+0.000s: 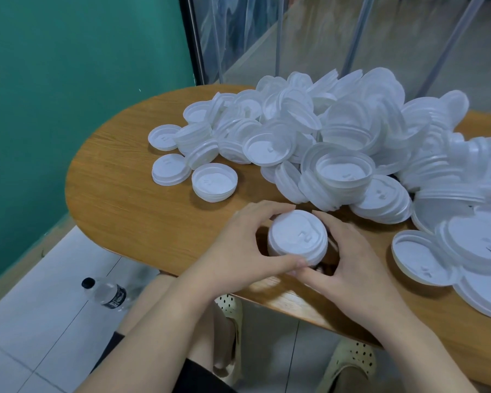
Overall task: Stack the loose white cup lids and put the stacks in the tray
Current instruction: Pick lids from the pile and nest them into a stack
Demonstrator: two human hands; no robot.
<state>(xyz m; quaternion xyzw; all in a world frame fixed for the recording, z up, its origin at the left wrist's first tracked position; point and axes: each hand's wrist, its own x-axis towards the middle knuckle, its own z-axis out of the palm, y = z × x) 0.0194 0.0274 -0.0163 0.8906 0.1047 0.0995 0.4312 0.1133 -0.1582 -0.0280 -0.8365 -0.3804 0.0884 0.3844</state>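
Right now a short stack of white lids [297, 236] is sitting near the front edge of the table [131, 199], its smooth domed top lid facing up with a small raised sip tab showing. Both hands are clamping it: the left hand [240, 245] is curling round its left side with the thumb lying along the front rim, and the right hand [352, 256] is cupping the right side, the two thumbs nearly meeting in front. Behind and to the right, a big loose heap of lids [338, 131] is sprawling across the rounded wood-grain top, thin glossy plastic discs with ribbed rims, some upside down, some nested. Below the table's left end, a clear plastic bottle [108, 293] with a black cap is lying on pale floor tiles.
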